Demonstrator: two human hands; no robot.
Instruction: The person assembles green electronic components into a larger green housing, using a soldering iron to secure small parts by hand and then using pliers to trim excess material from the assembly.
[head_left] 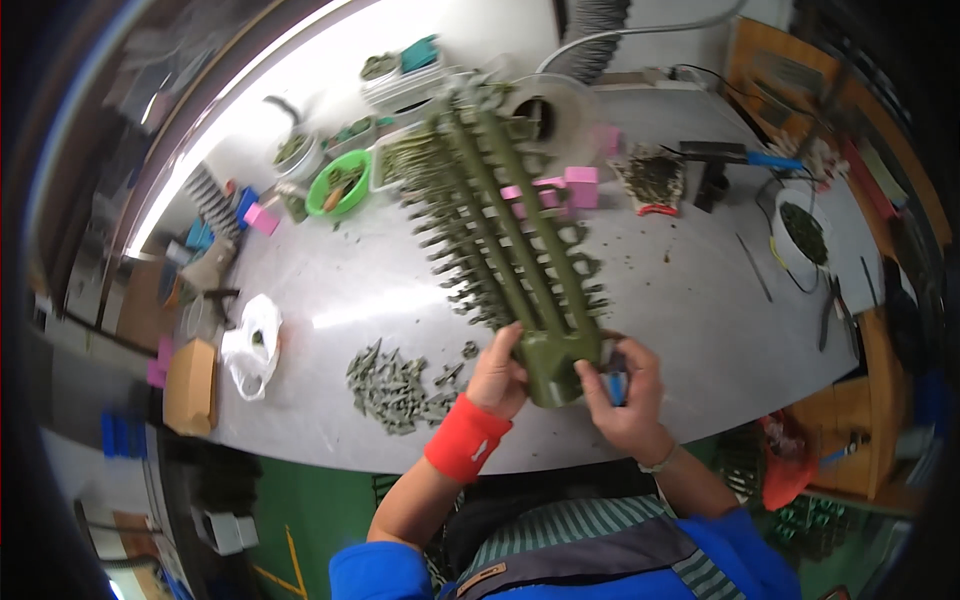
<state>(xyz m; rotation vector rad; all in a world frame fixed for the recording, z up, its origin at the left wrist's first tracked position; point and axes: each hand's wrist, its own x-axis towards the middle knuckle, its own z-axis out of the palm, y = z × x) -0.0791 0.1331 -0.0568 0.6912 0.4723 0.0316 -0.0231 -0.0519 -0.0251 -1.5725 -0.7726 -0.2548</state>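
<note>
A long dark green wax tree is held up over the table, its thick base toward me. Several parallel bars run away from the base, with rows of small parts sticking out along the sides. My left hand, in a red wristband, grips the left side of the base, thumb on top. My right hand is closed on the base's right side, thumb pressed near its edge. A small blue object shows among the right fingers; its kind is hidden. Left of my left wrist lies a pile of loose small green pieces.
The metal table bears pink blocks, a bright green bowl, a white plastic bag and a cardboard box. On the right are a white bucket, pliers and a thin rod.
</note>
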